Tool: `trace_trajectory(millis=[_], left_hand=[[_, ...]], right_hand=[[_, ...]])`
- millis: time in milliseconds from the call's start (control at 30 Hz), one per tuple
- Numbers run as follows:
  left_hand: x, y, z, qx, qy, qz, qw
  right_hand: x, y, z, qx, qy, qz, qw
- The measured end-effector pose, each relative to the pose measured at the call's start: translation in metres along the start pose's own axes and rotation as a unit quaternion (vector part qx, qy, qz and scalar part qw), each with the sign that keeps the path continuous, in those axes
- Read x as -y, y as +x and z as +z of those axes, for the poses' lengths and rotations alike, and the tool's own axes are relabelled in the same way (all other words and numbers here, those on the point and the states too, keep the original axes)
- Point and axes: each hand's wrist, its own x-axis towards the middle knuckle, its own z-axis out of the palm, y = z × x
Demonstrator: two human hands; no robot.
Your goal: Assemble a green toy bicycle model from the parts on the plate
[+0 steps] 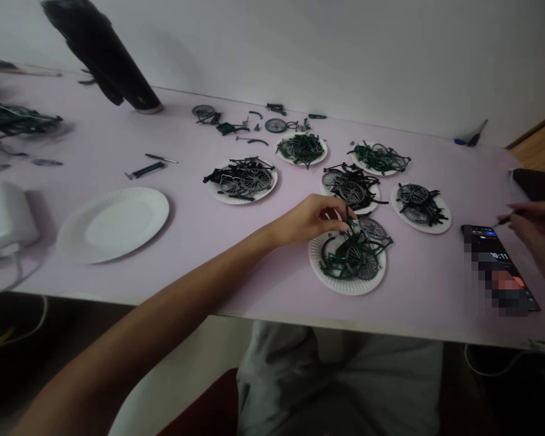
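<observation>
My left hand [315, 219] reaches over the nearest paper plate [345, 287], its thumb and fingers closed on a green bicycle part at the top of the pile. On that plate lie dark green miniature bicycle parts [352, 257] with grey spoked wheels. At the right edge my right hand [538, 227] holds a thin dark tool [508, 217], its tip above the top of a lit phone [499, 266]. Behind the near plate, black bicycle parts [352, 186] fill another plate, and a third plate [420, 224] with dark wheels stands to its right.
More plates with parts [243, 197] [302, 148] [381, 157] stand farther back. Loose parts [277, 125] lie near the wall. At left are a bare plate [118, 224], a razor-like tool [148, 171], a black cylinder [113, 60], and a white box [6, 218] with a cable.
</observation>
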Motion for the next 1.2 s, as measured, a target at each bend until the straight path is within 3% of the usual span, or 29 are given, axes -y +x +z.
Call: trace_trajectory(millis=[67,167,233,300,433,600,1200], left_hand=[[-0.003,0.000,-0.001,-0.002,0.014,-0.003,1.000],[-0.005,-0.002,-0.004,-0.019,0.046,0.000,0.999],[-0.006,-0.002,-0.006,-0.034,0.061,0.010,0.997],[-0.005,-0.003,-0.007,-0.048,0.072,0.020,0.996],[-0.003,-0.002,-0.004,-0.060,0.075,0.025,0.995],[0.003,-0.002,0.002,-0.048,0.068,0.019,0.996],[0.004,-0.003,0.006,-0.068,0.058,0.048,0.995]], right_hand=[[0.050,0.004,0.009,0.002,0.121,-0.031,0.992],[0.115,0.011,0.037,-0.015,0.279,-0.067,0.958],[0.145,0.011,0.059,0.000,0.378,-0.087,0.922],[0.162,0.005,0.080,0.007,0.450,-0.060,0.891],[0.168,-0.016,0.101,0.015,0.509,-0.033,0.860],[0.162,-0.027,0.095,-0.038,0.509,-0.029,0.859],[0.167,-0.033,0.094,0.019,0.543,-0.058,0.837]])
